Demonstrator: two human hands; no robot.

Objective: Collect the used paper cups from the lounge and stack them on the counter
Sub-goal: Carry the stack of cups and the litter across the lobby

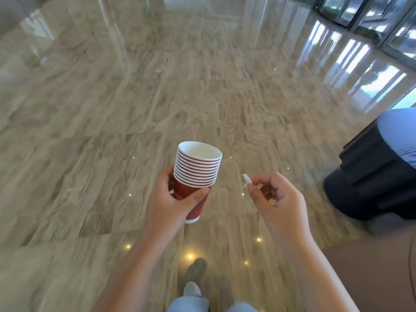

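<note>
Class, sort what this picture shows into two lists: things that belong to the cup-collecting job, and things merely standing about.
Job: stack of red paper cups, gripped by the left hand; right hand, pinching a small white scrap (purpose unclear).

Merely there: black object at right; marble floor; glass doors.

Floor [108,113]: polished beige stone tiles with brown veining, glossy all over.
Reflections: small ceiling lights show as bright dots near the bottom centre; window glare streaks the far right.
Right edge: a bulky black base [364,190] stands on the tiles.
Bottom centre: a blurred grey shoe [195,270].
</note>
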